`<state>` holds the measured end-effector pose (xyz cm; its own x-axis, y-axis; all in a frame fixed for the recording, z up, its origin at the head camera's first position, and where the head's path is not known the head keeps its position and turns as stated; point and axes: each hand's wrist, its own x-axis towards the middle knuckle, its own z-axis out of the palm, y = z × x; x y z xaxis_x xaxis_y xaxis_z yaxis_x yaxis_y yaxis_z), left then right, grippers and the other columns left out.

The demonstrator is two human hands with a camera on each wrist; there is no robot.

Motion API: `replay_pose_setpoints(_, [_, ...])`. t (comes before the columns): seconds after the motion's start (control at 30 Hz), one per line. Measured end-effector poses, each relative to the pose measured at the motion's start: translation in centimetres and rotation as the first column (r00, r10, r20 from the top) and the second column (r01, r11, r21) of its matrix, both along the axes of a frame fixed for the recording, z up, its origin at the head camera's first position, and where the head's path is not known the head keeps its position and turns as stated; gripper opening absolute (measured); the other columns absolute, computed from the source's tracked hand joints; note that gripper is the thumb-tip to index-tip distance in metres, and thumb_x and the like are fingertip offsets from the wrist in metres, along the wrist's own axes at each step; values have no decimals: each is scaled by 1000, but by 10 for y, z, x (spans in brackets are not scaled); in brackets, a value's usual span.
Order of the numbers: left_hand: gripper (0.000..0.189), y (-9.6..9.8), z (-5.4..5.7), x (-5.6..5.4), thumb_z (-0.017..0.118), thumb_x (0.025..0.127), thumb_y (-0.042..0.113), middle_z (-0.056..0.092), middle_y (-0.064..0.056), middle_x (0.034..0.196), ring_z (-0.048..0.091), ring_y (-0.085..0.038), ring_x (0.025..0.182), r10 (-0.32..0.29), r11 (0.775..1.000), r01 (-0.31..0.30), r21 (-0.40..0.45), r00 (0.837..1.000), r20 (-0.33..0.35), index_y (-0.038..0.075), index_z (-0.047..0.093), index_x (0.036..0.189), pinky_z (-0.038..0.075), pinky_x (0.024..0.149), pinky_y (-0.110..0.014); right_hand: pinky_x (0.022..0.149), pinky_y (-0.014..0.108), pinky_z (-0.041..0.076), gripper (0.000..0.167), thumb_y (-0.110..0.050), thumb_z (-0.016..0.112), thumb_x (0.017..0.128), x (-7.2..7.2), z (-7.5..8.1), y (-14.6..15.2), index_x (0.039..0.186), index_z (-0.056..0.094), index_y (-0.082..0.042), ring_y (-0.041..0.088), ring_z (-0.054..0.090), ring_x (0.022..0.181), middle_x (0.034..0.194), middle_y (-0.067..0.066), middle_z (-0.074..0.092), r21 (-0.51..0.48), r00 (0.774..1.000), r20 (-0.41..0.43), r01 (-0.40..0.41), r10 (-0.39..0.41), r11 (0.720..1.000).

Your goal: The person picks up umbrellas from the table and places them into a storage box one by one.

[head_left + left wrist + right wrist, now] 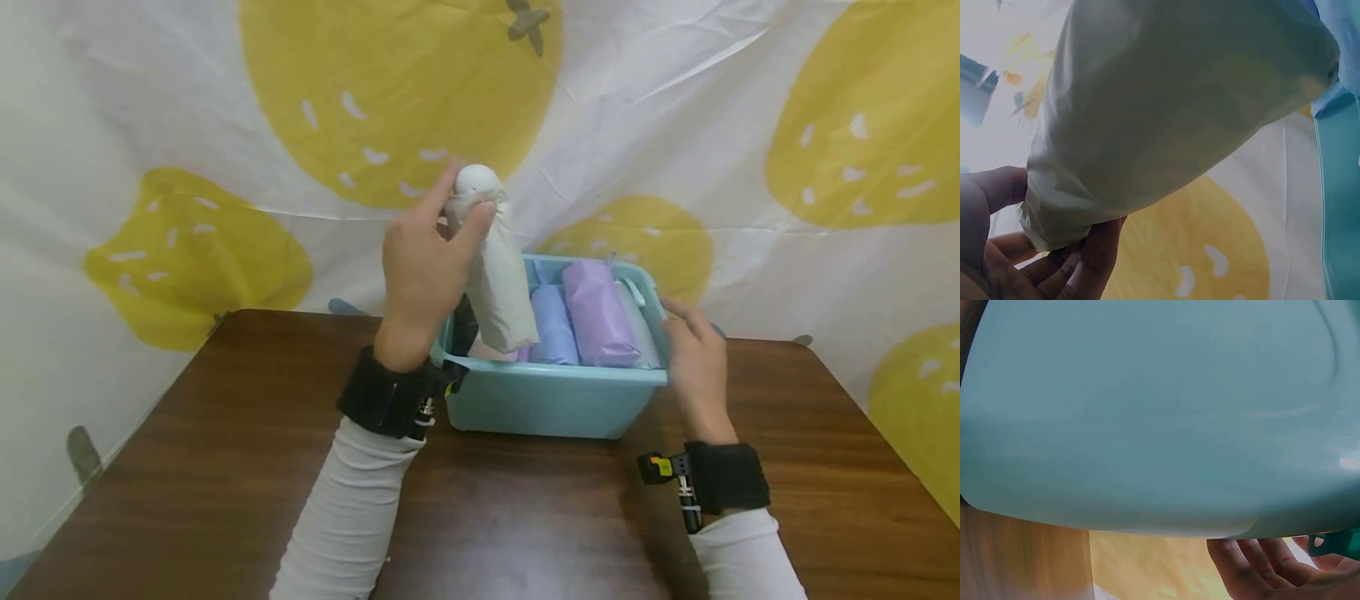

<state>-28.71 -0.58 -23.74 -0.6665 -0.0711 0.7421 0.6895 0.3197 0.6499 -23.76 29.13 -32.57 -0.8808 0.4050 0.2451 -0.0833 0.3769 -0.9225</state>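
My left hand (427, 267) holds an off-white sleeved folding umbrella (501, 283) near its rounded white end, thumb on one side and fingers on the other. It tilts above the left part of a light blue plastic bin (555, 400), its lower end over the opening. In the left wrist view, the umbrella's sleeve (1166, 112) fills much of the picture. My right hand (697, 367) grips the bin's right end at the rim. Its fingers (1272, 562) show by the bin wall (1147, 425) in the right wrist view, partly hidden.
Inside the bin lie a blue wrapped bundle (553, 325), a purple one (600, 312) and a pale grey-blue one (637, 325). Something dark (464, 325) sits at the left. The bin stands on a brown wooden table (525, 517), before a yellow-patterned white cloth (637, 125).
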Motion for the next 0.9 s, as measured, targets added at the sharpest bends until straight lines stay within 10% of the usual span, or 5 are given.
replay_pose_setpoints(0.5, [58, 15, -6, 8, 69, 104, 30, 47, -6, 63, 45, -23, 53, 57, 987, -42, -158, 995, 87, 8, 54, 155, 36, 55, -36, 121, 56, 26, 50, -28, 40, 111, -2, 0, -1, 156, 54, -12, 30, 34, 153, 164, 7, 44, 8, 1000, 5, 3, -3, 1000])
replay_pose_setpoints(0.63, [59, 19, -5, 8, 66, 106, 32, 73, -17, 95, 66, -31, 78, 107, 976, -86, -200, 989, 101, 7, 52, 157, 50, 72, -44, 122, 57, 25, 50, -28, 40, 111, -2, 0, -1, 157, 53, -11, 30, 34, 153, 165, 7, 44, 18, 1000, 6, -1, 1, 1000])
replay_pose_setpoints(0.77, [59, 25, -4, 10, 62, 107, 35, 65, -14, 144, 67, -34, 122, 181, 958, -148, -245, 976, 121, 10, 50, 159, 52, 92, -54, 122, 57, 25, 50, -28, 39, 111, -2, 0, 1, 157, 53, -11, 30, 34, 153, 164, 7, 44, 24, 1000, 8, 2, -2, 1000])
replay_pose_setpoints(0.9, [59, 31, -4, 11, 58, 109, 37, 64, -12, 146, 67, -36, 120, 242, 939, -192, -287, 959, 150, 13, 47, 161, 53, 86, -56, 122, 55, 25, 50, -28, 41, 111, -3, -2, 1, 156, 55, -12, 29, 35, 153, 164, 6, 46, 24, 1000, 6, 15, -15, 1000])
